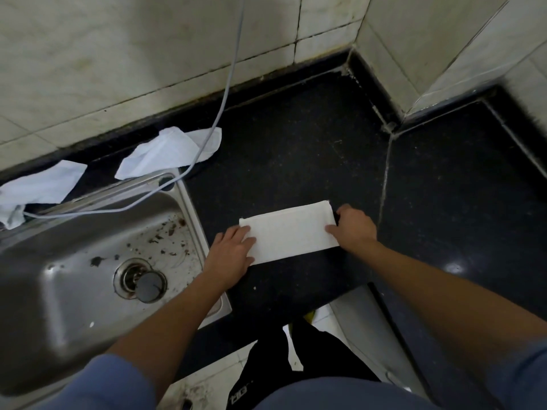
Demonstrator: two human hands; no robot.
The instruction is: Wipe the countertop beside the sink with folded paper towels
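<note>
A folded white paper towel (pixel 291 230) lies flat on the black countertop (pixel 296 149), just right of the steel sink (pixel 68 261). My left hand (pixel 232 253) rests on the towel's left end with its fingers laid flat over the edge. My right hand (pixel 353 227) grips the towel's right end, thumb on top and fingers curled around the folded edge.
Two crumpled white paper towels (pixel 174 152) (pixel 38 187) lie along the back of the sink by the tiled wall. A grey hose (pixel 228 84) hangs from above into the sink. The drain stopper (pixel 149 287) sits among debris. The counter continues right past a seam (pixel 384 184).
</note>
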